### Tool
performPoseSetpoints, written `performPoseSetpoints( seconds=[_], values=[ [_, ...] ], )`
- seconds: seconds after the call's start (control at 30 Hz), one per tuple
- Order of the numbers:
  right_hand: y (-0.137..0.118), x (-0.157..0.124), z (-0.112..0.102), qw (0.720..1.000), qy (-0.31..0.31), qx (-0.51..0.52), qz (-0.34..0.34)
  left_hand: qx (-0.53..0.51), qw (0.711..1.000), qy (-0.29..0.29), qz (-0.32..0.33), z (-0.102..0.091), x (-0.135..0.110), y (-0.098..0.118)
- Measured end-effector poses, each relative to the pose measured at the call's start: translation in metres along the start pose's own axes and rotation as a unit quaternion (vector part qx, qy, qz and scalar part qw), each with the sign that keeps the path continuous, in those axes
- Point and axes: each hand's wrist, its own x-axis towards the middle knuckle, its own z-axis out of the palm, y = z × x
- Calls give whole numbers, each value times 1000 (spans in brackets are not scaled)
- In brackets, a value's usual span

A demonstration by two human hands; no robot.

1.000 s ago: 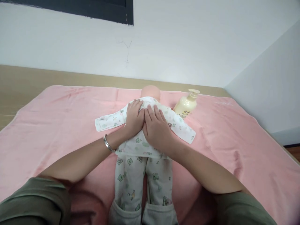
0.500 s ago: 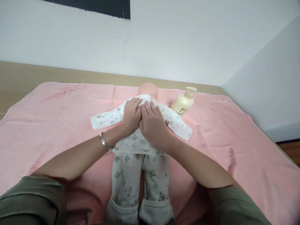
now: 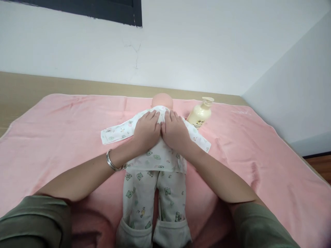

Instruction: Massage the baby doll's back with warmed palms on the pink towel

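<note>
A baby doll (image 3: 161, 162) lies with its bald head (image 3: 162, 100) toward the wall, dressed in a white top and trousers with a green animal print. My left hand (image 3: 147, 129) rests flat on the left side of the doll's upper body, fingers stretched out and pointing at the head. Beside it, my right hand (image 3: 176, 131) lies flat on the right side, also with fingers extended. The two thumbs meet or nearly meet at the middle. Both sleeves of the top spread outward, and the doll's face is not visible.
A cream pump bottle (image 3: 200, 113) leans beyond the doll's right sleeve. Under everything spreads a pink blanket (image 3: 64, 137) on a wooden surface (image 3: 23, 89). A white wall (image 3: 193, 44) stands behind, with another wall at the right.
My right hand has shifted slightly right, and my left hand also a little right, so they now lie side by side instead of overlapping. The camera view has tilted slightly.
</note>
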Motion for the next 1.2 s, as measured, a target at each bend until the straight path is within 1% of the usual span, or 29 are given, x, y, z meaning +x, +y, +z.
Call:
performPoseSetpoints(
  seconds=[0.1, 0.17, 0.2, 0.27, 0.33, 0.4, 0.43, 0.5, 0.6, 0.67, 0.7, 0.77, 0.8, 0.9, 0.97, 1.0, 1.07, 1.13, 1.2],
  values=[
    [-16, -22, 0, 997, 21, -21, -72, -41, 998, -18, -35, -4, 18, -14],
    [-19, -26, -3, 995, 10, -8, -101, -43, 997, -26, -56, -5, 24, -19],
    [-18, -24, -4, 995, -2, 2, -104, -30, 997, -29, -57, -5, 24, -19],
    [-9, -10, -7, 997, -31, 23, -69, 16, 999, -25, -39, -5, 16, -11],
    [4, 7, -9, 997, -59, 39, -7, 62, 998, -22, 3, -7, 3, 1],
    [14, 19, -9, 996, -72, 41, 36, 94, 994, -38, 45, -10, -9, 12],
    [15, 20, -9, 996, -71, 36, 42, 105, 991, -52, 57, -12, -12, 15],
    [11, 14, -8, 998, -53, 11, 29, 118, 988, -82, 59, -17, -9, 14],
    [-7, -9, -7, 999, -18, -35, -21, 107, 988, -109, 24, -23, 9, 3],
    [-15, -20, -7, 997, -16, -47, -59, 96, 989, -115, -4, -24, 19, -4],
    [-16, -22, -8, 996, -24, -43, -73, 97, 989, -110, -15, -23, 22, -4],
    [-10, -14, -9, 995, -47, -21, -80, 118, 988, -94, -22, -23, 20, 0],
    [-4, -7, -10, 996, -58, -5, -71, 136, 987, -88, -16, -24, 16, 4],
    [17, 19, -9, 997, -71, 31, -6, 183, 979, -92, 18, -28, 0, 19],
    [25, 27, -6, 997, -64, 35, 21, 184, 977, -103, 33, -30, -6, 26],
    [26, 27, -5, 998, -57, 32, 22, 176, 978, -108, 33, -31, -7, 26],
    [19, 18, -2, 999, -32, 13, -2, 153, 981, -116, 22, -32, -3, 23],
    [7, 2, -1, 999, 3, -15, -38, 132, 983, -124, 9, -31, 6, 15],
    [-5, -11, -2, 997, 20, -41, -63, 116, 985, -131, -6, -28, 16, 5]
  ],
)
